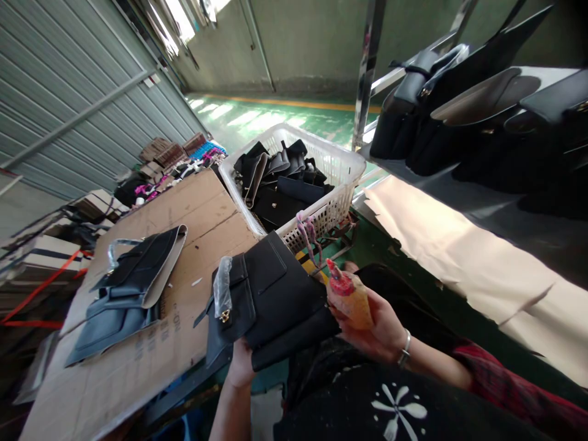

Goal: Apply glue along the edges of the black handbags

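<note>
My left hand (242, 361) grips the lower edge of a black handbag panel (280, 288), its fingers mostly hidden beneath. On the panel are a flap with stitching, a gold-coloured fitting and a handle (223, 285) wrapped in clear plastic. The panel's left end rests over the cardboard's edge. Wrapped in my right hand (374, 327) is a yellowish squeeze bottle (353, 303) with a red-stained cap and nozzle, pointing up and left. The bottle is just off the panel's right side, not visibly touching it.
On the cardboard-covered table (193, 208) lie other black bag pieces (133, 275). Beyond it, a white plastic basket (340, 159) holds several black bag parts. A metal rack with black bags (413, 116) stands at the right above brown paper (459, 239). Piled materials (160, 159) line the left wall.
</note>
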{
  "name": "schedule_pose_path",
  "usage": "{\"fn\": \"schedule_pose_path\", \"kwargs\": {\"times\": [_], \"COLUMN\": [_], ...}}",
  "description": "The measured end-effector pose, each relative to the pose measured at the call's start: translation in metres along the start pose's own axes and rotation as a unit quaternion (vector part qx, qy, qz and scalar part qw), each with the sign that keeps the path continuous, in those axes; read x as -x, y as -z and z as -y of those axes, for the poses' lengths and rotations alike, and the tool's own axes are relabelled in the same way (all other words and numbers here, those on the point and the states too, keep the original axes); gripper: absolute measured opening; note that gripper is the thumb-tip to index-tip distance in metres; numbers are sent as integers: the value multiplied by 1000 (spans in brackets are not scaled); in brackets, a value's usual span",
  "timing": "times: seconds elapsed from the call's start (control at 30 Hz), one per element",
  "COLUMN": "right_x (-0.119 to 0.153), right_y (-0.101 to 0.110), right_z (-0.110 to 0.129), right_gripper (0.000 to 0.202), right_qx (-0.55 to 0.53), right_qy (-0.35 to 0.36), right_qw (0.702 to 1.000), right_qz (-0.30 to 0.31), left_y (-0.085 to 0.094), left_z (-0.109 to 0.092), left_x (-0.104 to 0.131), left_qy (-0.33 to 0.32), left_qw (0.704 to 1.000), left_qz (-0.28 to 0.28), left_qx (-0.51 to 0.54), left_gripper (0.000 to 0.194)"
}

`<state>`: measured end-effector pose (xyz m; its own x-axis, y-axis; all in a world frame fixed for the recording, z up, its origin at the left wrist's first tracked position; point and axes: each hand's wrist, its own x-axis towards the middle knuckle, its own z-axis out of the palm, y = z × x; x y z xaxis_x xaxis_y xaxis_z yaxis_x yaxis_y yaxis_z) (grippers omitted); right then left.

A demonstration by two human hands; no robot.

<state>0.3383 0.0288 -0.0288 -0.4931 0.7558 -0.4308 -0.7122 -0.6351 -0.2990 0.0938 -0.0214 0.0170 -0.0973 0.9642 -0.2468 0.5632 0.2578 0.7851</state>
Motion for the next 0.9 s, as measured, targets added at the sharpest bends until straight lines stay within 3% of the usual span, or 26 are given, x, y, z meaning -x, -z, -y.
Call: {"fn": "schedule_pose_path", "kwargs": {"times": [0.1,0.17,0.2,0.23,0.3,0.37,0.43,0.53,0.6,0.7,0.9], "right_x": [-6,-9,-11,-11,-12,-12,-12,-16,-21,-31,-54], "right_y": [-8,-12,-14,-17,-21,-24,-22,-9,4,27,49], "right_z": [1,0,-2,-4,-10,-14,-14,-1,14,37,59], "right_gripper": [30,30,28,27,26,30,32,27,25,25,39], "right_qx": [26,16,3,-13,-49,-77,-91,-74,-43,37,220], "right_qy": [43,50,43,27,-26,-79,-96,-73,-35,53,189], "right_qw": [998,999,999,999,996,990,987,994,998,992,944], "right_qz": [-31,-11,9,30,70,92,88,23,-40,-111,-159], "left_y": [11,21,24,26,23,13,2,-2,4,16,20], "left_z": [4,10,15,18,21,16,6,-2,3,21,38], "left_x": [14,29,37,44,51,48,37,22,16,13,9], "left_qy": [16,22,23,30,87,186,248,254,253,253,260], "left_qw": [994,978,964,942,878,830,818,819,825,842,846], "left_qz": [108,189,197,171,45,-66,-123,-192,-209,-190,-167], "left_qx": [-13,82,175,286,469,521,504,477,461,437,434], "left_gripper": [55,65,74,79,63,36,32,42,45,45,51]}}
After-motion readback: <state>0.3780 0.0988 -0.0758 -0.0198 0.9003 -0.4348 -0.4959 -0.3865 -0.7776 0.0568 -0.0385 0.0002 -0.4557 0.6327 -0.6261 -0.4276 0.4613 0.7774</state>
